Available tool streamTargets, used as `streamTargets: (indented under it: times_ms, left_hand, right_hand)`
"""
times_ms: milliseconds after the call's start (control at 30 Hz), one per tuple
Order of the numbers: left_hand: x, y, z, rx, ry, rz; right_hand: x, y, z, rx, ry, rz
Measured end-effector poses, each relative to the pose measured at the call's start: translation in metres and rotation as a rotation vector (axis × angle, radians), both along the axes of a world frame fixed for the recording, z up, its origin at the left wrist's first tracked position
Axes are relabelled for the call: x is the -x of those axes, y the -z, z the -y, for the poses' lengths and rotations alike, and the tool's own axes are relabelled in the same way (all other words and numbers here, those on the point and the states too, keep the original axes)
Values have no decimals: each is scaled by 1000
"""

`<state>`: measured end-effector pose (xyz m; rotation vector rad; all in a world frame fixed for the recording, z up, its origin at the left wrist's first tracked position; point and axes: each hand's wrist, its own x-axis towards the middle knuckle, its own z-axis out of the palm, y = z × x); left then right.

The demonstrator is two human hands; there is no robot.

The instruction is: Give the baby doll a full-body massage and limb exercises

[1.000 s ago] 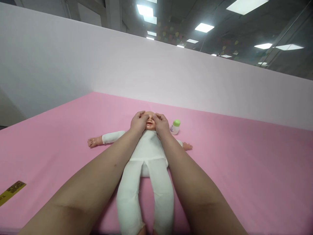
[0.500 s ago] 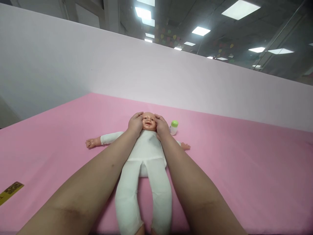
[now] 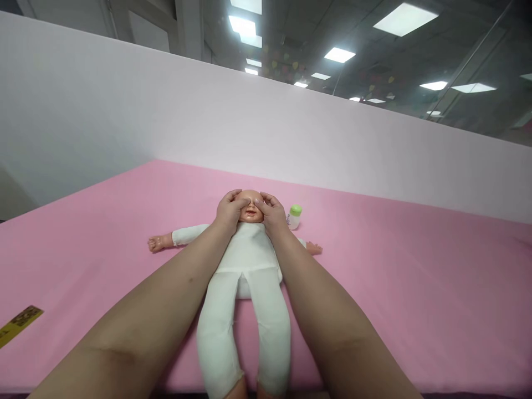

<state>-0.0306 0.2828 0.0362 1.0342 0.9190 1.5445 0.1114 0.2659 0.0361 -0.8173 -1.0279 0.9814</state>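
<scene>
A baby doll (image 3: 249, 249) with a white cloth body lies on its back, its feet toward me and its arms spread to the sides. My left hand (image 3: 230, 212) cups the left side of the doll's head, with the thumb laid across the face beside the nose. On the other side my right hand (image 3: 272, 213) holds the head in the same way, its thumb also near the nose. Both thumbs cover the doll's eyes; its mouth shows below them. Beyond my right hand stands a small bottle (image 3: 295, 218) with a green cap.
The doll lies on a pink padded surface (image 3: 374, 288). A white wall panel (image 3: 249, 122) rises behind it. At the left front edge is a yellow strip (image 3: 20, 326) with a printed code. Ceiling lights shine beyond the panel.
Both thumbs have moved inward from the sides of the doll's face to beside its nose, covering the eyes. The hands stay around the head.
</scene>
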Motion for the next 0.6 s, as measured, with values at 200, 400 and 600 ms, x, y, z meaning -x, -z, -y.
streamTargets:
  times_ms: [200,400,600]
  left_hand:
    - [-1,2,0,-12,-7,29]
    - [-5,3,-1,32,-29,-45]
    - [-6,3,-5,62,-49,-38]
  right_hand:
    - [0,-8,4,60,-32,26]
    - [-3,-7,-1,156,-132,24]
    - [-5,1,-10,160,-75,7]
